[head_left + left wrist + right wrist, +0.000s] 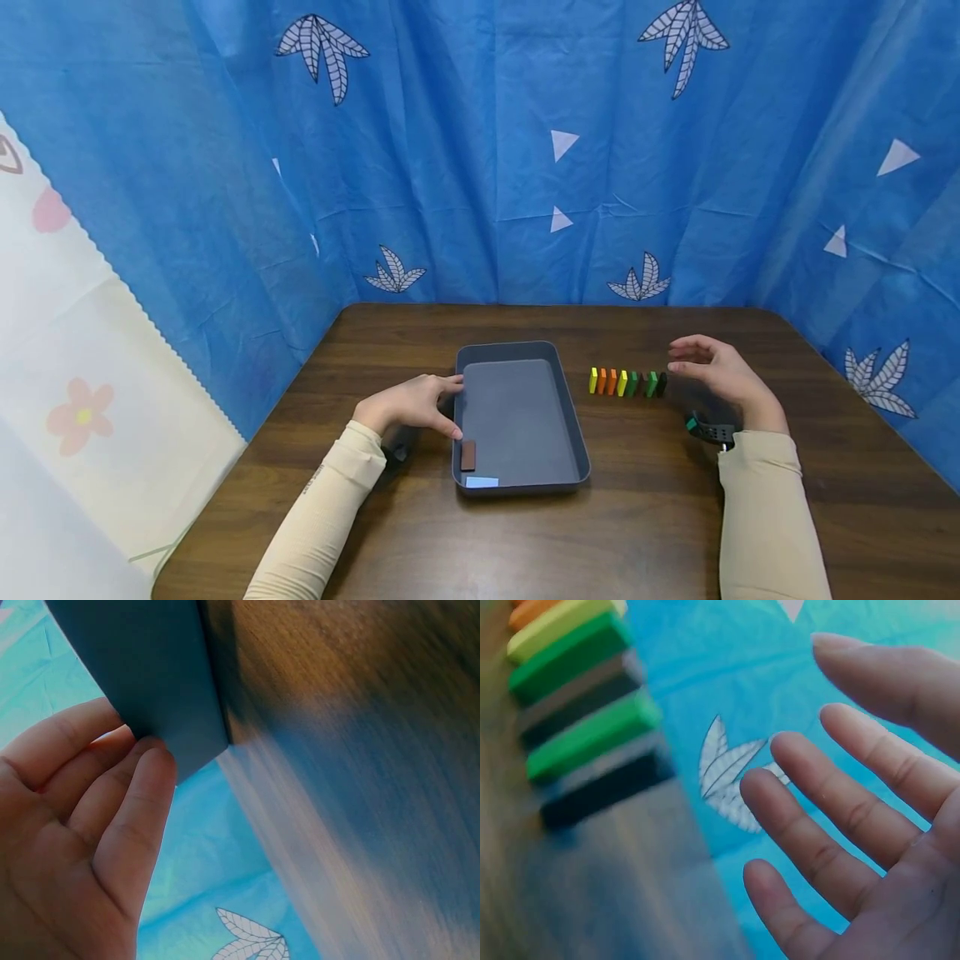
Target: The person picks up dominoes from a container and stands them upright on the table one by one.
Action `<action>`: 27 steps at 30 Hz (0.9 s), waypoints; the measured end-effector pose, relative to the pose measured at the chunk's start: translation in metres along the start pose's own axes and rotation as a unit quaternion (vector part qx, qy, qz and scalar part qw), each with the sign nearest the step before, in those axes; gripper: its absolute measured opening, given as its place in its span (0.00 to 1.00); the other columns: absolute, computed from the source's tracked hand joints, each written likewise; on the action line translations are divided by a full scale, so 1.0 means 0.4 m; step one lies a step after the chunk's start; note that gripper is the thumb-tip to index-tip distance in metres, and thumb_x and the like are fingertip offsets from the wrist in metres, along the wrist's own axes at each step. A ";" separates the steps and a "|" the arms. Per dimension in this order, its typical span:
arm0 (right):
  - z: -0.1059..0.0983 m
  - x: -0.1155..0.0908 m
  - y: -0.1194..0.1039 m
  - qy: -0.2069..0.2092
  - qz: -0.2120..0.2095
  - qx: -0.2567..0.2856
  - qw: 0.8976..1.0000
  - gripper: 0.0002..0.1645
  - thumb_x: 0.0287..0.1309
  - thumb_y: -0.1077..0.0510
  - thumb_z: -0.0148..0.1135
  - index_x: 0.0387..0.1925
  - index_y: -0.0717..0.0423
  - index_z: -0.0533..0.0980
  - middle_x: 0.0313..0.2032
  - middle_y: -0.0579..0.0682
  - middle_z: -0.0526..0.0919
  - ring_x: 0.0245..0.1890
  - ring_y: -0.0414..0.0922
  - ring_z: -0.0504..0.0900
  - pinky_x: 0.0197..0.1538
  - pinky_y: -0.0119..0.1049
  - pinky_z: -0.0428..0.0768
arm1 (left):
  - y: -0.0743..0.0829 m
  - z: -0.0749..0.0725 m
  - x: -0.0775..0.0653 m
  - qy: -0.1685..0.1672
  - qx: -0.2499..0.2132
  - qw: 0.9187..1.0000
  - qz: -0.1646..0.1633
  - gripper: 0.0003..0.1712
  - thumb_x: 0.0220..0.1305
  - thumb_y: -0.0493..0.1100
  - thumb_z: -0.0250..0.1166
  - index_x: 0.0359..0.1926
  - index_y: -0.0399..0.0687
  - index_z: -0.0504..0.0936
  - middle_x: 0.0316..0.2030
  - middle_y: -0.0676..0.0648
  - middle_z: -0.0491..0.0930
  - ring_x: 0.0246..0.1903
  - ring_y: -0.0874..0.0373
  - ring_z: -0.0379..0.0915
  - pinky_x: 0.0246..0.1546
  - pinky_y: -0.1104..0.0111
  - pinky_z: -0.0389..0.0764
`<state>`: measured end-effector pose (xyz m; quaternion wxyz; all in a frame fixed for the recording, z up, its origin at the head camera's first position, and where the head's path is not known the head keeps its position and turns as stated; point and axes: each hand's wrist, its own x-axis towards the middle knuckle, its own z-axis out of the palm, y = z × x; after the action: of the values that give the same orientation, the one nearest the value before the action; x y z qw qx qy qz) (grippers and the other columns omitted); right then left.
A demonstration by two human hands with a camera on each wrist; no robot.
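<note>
A grey tray (517,417) lies on the table. My left hand (411,406) is at its left side, thumb and forefinger spread apart at the rim; in the left wrist view the fingertips (156,754) touch the edge of the tray wall (169,682). Inside, a brown block (468,456) lies just below my thumb tip, and a light blue block (482,482) is in the near left corner. My right hand (716,367) hovers with nothing in it, fingers loosely extended, beside the black block (607,791) ending a row of upright domino blocks (622,382).
The row holds yellow, orange, green, brown and black blocks, right of the tray on the brown wooden table (637,517). A blue curtain (450,167) hangs behind the table and around its sides, with a white patterned cloth (82,358) at the left.
</note>
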<state>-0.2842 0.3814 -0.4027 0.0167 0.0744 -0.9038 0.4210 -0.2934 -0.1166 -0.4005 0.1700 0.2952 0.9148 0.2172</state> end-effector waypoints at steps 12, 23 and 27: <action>0.042 0.030 -0.176 -0.016 -0.119 0.041 0.992 0.26 0.67 0.55 0.64 0.61 0.64 0.72 0.56 0.66 0.80 0.45 0.26 0.79 0.47 0.22 0.80 | -0.005 0.003 0.002 0.006 -0.003 1.000 0.001 0.53 0.53 0.56 0.77 0.73 0.36 0.65 0.77 0.41 0.57 0.74 0.44 0.57 0.70 0.51 0.67; 0.162 0.092 -0.316 -0.118 -0.177 0.059 0.975 0.23 0.62 0.58 0.68 0.56 0.64 0.77 0.52 0.60 0.83 0.52 0.54 0.83 0.51 0.34 0.84 | -0.007 0.002 0.000 0.008 -0.004 1.000 -0.009 0.54 0.52 0.57 0.78 0.73 0.38 0.65 0.77 0.44 0.57 0.74 0.45 0.58 0.71 0.51 0.66; 0.208 0.102 -0.354 -0.157 -0.194 0.064 0.966 0.21 0.62 0.60 0.68 0.55 0.63 0.77 0.51 0.60 0.84 0.52 0.55 0.83 0.52 0.41 0.85 | -0.008 0.008 -0.001 0.011 -0.010 1.000 -0.011 0.54 0.51 0.58 0.78 0.73 0.38 0.66 0.77 0.44 0.57 0.74 0.46 0.59 0.71 0.51 0.66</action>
<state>-0.3009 0.2232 -0.3452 -0.0485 0.3144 -0.8344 0.4501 -0.2932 -0.1182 -0.4049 0.1654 0.2812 0.9174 0.2278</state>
